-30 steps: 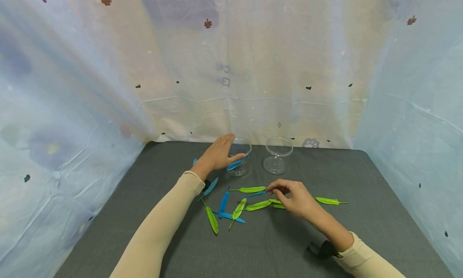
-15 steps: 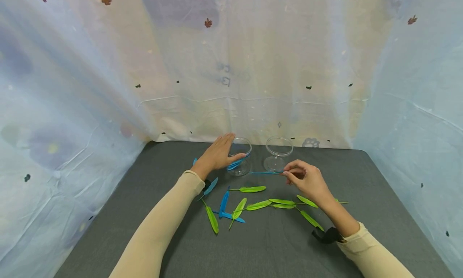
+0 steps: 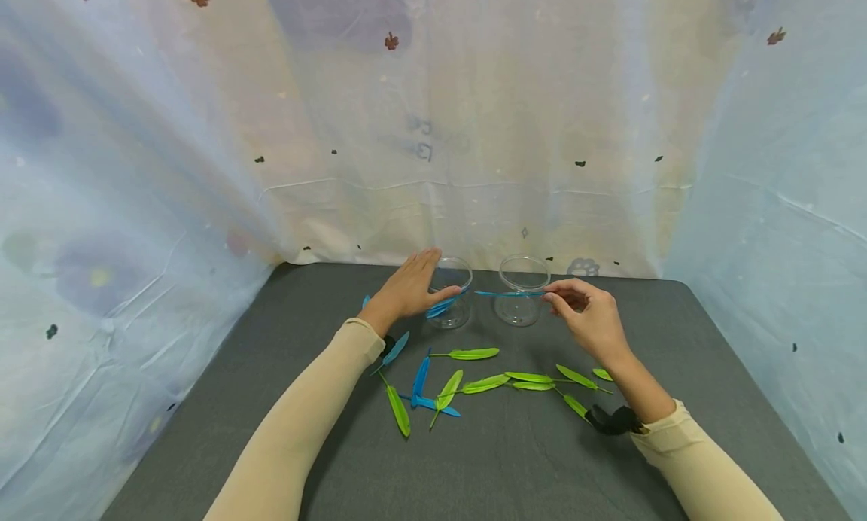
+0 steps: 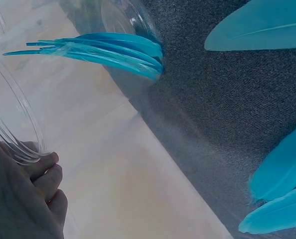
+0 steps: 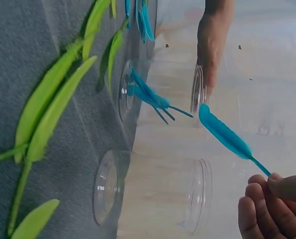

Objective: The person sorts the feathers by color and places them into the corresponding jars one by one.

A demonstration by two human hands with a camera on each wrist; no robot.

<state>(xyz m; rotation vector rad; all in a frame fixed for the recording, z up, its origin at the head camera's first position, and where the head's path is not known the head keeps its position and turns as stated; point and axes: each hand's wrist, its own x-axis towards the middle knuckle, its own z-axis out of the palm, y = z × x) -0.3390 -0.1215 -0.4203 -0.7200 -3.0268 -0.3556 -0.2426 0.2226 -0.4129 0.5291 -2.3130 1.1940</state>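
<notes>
In the head view my left hand [image 3: 409,284] holds the rim of the left clear cup [image 3: 452,262], thumb on the near side and fingers along the far left. Several blue feathers [image 4: 123,52] lean inside that cup, quills toward its mouth. My right hand [image 3: 588,314] pinches one blue feather [image 5: 225,133] by its quill between thumb and fingertips. This feather is raised off the table, pointing left, and passes in front of the right clear cup [image 3: 518,318] in the head view. Nothing shows inside the right cup [image 5: 153,194].
Several green feathers [image 3: 485,385] lie scattered on the dark grey tabletop [image 3: 460,468]. Loose blue feathers [image 3: 420,376] lie left of centre, one [image 3: 396,348] near my left wrist. A patterned curtain [image 3: 501,114] hangs behind the table's back edge.
My right hand has lifted the blue feather off the table among the green ones and carried it up and back toward the cups. My left hand stays at the left cup.
</notes>
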